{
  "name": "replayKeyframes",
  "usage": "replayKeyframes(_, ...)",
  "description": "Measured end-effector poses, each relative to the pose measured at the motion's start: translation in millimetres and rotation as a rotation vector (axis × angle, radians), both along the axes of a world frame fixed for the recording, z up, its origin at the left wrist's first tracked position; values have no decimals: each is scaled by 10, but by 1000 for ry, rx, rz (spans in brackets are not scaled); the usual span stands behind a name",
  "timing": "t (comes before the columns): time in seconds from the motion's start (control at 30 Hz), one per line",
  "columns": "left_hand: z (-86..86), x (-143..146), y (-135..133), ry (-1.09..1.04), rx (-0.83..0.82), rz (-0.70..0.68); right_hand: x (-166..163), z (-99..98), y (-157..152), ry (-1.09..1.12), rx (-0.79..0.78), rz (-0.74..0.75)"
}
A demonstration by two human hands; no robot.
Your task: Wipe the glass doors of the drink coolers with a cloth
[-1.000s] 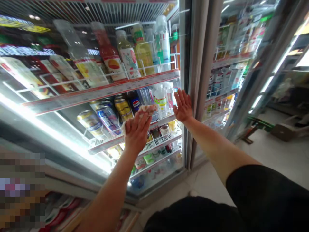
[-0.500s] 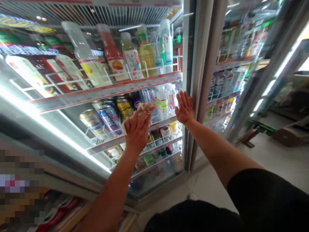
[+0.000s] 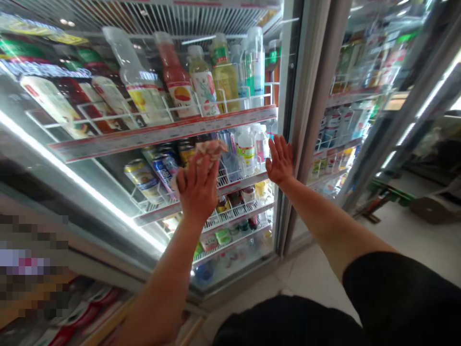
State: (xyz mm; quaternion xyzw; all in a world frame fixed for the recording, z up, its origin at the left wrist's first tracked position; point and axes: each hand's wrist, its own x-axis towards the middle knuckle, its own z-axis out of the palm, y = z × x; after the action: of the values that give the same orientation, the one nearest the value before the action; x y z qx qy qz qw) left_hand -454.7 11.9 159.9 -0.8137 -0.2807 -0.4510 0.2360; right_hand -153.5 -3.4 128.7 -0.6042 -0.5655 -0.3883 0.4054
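My left hand presses a crumpled pale cloth flat against the glass door of a drinks cooler, at the height of the can shelf. Its fingers lie over the cloth, which sticks out above the fingertips. My right hand rests open with spread fingers on the right edge of the same glass, next to the grey door frame. Behind the glass stand bottles on the upper shelf and cans on the shelf below.
A second cooler door with more drinks stands to the right. Pale tiled floor stretches to the right, with a low stand on it. A low rack with red packaged goods sits at the bottom left.
My left hand has slid the cloth a little left and up across the glass. My right hand stays flat on the door's edge.
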Motion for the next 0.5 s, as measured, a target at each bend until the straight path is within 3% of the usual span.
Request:
replayKeyframes(0.1, 279, -87, -26, -215, 12, 140, 2, -1, -2, 6, -6, 10)
replayKeyframes(0.17, 293, -52, -44, -248, 8, 171, 4, -3, 1, 10, -9, 15)
replayKeyframes(0.27, 118, 90, -13, 9, -3, 3, 9, -5, 9, -1, 5, 9)
replayKeyframes(0.33, 91, 157, 39, 209, 7, -115, 13, -7, 11, -12, 14, -6)
replayKeyframes(0.4, 266, 165, 82, 240, 22, -120, 16, -9, 9, -26, 24, -17)
replayKeyframes(0.5, 771, 146, 71, 5, 45, 19, 16, -12, 5, -41, 47, -14)
